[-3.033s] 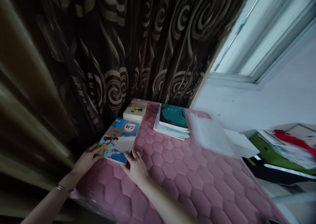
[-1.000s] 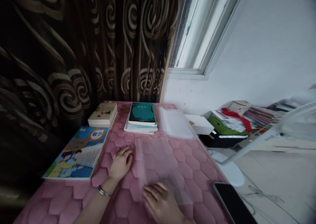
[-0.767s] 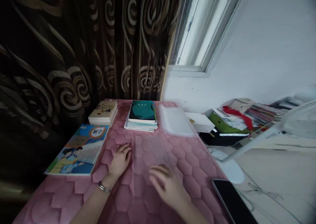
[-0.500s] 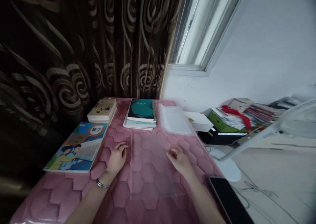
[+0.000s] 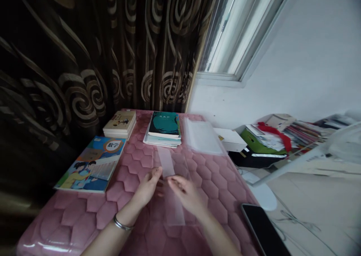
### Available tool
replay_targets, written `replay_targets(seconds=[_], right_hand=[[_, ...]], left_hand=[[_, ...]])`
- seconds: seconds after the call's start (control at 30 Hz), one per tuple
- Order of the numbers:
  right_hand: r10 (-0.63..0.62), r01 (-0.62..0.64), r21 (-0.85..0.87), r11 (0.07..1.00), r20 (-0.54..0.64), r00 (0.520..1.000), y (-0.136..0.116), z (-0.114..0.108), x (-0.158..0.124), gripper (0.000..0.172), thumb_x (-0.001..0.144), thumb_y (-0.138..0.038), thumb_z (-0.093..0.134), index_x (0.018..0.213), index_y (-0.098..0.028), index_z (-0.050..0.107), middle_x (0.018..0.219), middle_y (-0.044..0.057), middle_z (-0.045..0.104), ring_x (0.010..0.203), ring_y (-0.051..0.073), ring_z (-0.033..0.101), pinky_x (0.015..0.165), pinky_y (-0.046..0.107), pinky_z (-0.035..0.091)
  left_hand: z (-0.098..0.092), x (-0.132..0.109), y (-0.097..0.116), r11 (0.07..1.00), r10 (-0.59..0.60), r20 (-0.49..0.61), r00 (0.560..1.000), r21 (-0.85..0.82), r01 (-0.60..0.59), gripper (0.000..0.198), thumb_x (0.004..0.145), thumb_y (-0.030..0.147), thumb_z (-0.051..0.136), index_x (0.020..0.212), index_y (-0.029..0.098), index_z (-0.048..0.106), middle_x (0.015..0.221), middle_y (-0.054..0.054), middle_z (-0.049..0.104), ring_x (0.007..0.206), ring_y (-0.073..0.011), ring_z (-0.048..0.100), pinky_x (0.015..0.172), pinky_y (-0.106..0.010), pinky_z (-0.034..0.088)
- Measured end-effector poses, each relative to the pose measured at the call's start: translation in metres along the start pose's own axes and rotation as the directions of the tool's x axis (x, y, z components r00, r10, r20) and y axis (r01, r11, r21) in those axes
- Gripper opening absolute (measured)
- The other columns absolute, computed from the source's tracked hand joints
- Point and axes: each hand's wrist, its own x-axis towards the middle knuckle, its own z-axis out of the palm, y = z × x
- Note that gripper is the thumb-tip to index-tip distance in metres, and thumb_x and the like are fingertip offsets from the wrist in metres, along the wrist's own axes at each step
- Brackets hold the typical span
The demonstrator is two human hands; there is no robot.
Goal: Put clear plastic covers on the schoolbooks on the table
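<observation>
A clear plastic book cover lies in front of me, with a whitish strip running lengthwise along it. My left hand is at the left side of this strip, thumb and fingers pinched together on the film. From the other side my right hand reaches in, its fingers closed on the strip close to the left fingertips. The film is see-through, so its exact edges between the fingers are hard to make out. A silver bangle circles my left wrist.
A blue illustrated textbook and a stack of tan books sit left. Behind are teal-topped books and more clear covers. A phone rests at the right table edge, near a white fan.
Both hands have come inward from either side of the cover and now meet on it. The whitish strip now stands out along the film. The view has shifted slightly.
</observation>
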Motion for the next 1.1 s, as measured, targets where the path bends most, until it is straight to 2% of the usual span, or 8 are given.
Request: replay_targets(seconds=[0.13,0.23,0.37,0.6,0.67,0.8,0.93,1.1], right_hand=[[-0.083,0.082,0.016,0.997,0.090,0.992,-0.006,0.017,-0.004,0.032,0.092,-0.046,0.049,0.094,-0.022,0.071,0.096,0.005,0.074,0.088,0.019,0.069,0.079,0.026,0.052],[0.035,-0.061,-0.191,0.980,-0.136,0.990,0.018,-0.003,0.004,0.033,0.092,-0.044,0.046,0.097,-0.021,0.069,0.094,0.007,0.073,0.083,0.020,0.069,0.072,0.027,0.053],[0.164,-0.354,-0.579,0.734,-0.355,0.920,0.052,-0.037,0.012,0.034,0.088,-0.039,0.050,0.108,-0.015,0.064,0.108,0.017,0.069,0.096,0.027,0.068,0.079,0.034,0.051],[0.280,-0.364,-0.546,0.755,-0.234,0.931,0.064,-0.033,0.020,0.024,0.076,-0.033,0.065,0.095,-0.018,0.063,0.094,0.010,0.072,0.090,0.024,0.069,0.073,0.027,0.047],[0.276,-0.339,-0.495,0.800,-0.197,0.941,0.063,-0.034,0.021,0.013,0.078,-0.034,0.059,0.077,-0.021,0.060,0.080,0.005,0.071,0.079,0.021,0.068,0.067,0.026,0.045],[0.214,-0.301,-0.456,0.838,-0.234,0.948,0.066,-0.062,0.014,0.035,0.085,-0.045,0.043,0.057,-0.024,0.047,0.053,0.001,0.059,0.056,0.018,0.058,0.055,0.027,0.038],[0.132,-0.290,-0.461,0.839,-0.344,0.930,0.078,-0.098,0.000,0.041,0.082,-0.054,0.043,0.052,-0.025,0.044,0.051,0.002,0.055,0.053,0.019,0.054,0.053,0.030,0.036],[0.251,-0.413,-0.452,0.791,-0.375,0.892,0.102,-0.111,-0.011,0.044,0.083,-0.055,0.042,0.053,-0.024,0.051,0.055,0.003,0.061,0.056,0.021,0.060,0.054,0.031,0.039]], left_hand=[[-0.007,0.001,-0.004,0.998,-0.031,-0.090,0.995,0.051,0.035,0.021,0.071,0.036,0.065,0.080,0.019,0.056,0.065,0.002,0.061,0.060,-0.0137,0.062,0.054,-0.022,0.048],[-0.033,0.000,-0.008,0.990,-0.138,-0.141,0.980,0.018,0.142,0.018,0.071,0.033,0.060,0.081,0.020,0.053,0.061,0.004,0.059,0.050,-0.0134,0.060,0.047,-0.023,0.046],[-0.074,-0.008,-0.009,0.983,-0.150,-0.234,0.961,0.071,0.170,0.020,0.069,0.033,0.058,0.084,0.020,0.052,0.058,0.006,0.056,0.046,-0.0129,0.058,0.043,-0.021,0.042],[-0.114,-0.014,-0.021,0.899,0.053,-0.352,0.934,0.425,0.109,0.011,0.076,0.030,0.052,0.078,0.021,0.057,0.053,0.005,0.056,0.050,-0.0144,0.059,0.050,-0.022,0.040],[-0.121,-0.014,-0.023,0.859,0.091,-0.372,0.924,0.498,0.116,0.012,0.078,0.028,0.050,0.081,0.021,0.059,0.055,0.003,0.059,0.056,-0.0160,0.062,0.053,-0.023,0.042],[-0.132,-0.014,-0.022,0.785,0.144,-0.383,0.912,0.606,0.130,0.015,0.083,0.025,0.047,0.088,0.020,0.060,0.065,-0.002,0.067,0.066,-0.0185,0.067,0.059,-0.024,0.044],[-0.133,-0.011,-0.024,0.721,0.169,-0.378,0.910,0.678,0.148,0.017,0.086,0.021,0.046,0.095,0.020,0.061,0.081,-0.007,0.073,0.075,-0.0208,0.070,0.066,-0.026,0.047],[-0.115,-0.005,-0.037,0.612,0.204,-0.357,0.912,0.773,0.166,0.030,0.088,0.014,0.045,0.114,0.015,0.057,0.090,-0.010,0.073,0.082,-0.0218,0.071,0.074,-0.029,0.050]])
